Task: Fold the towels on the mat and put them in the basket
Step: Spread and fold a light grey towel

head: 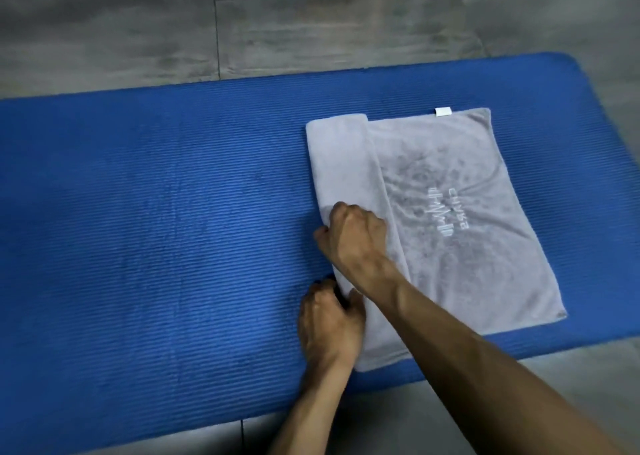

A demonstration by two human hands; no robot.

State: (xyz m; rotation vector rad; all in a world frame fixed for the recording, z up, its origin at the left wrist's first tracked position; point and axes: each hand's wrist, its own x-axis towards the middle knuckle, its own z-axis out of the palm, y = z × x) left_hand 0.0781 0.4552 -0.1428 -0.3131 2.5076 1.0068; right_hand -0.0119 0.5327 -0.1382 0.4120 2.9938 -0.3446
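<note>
head view: one grey microfibre towel (450,212) on the blue ribbed foam mat (156,229) is only partly folded, its doubled left edge gripped by the curled left hand (329,323) and right hand (353,236), and no basket's seen yet, so lots is left.

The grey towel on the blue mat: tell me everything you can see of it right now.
The grey terry-looking towel lies flat on the right part of the ribbed blue foam mat. Its left edge is folded or rolled over into a thick band. White lettering and a logo show on the open face, and a small white tag sticks out at the far edge. The right hand and left hand grip the folded band.
</note>
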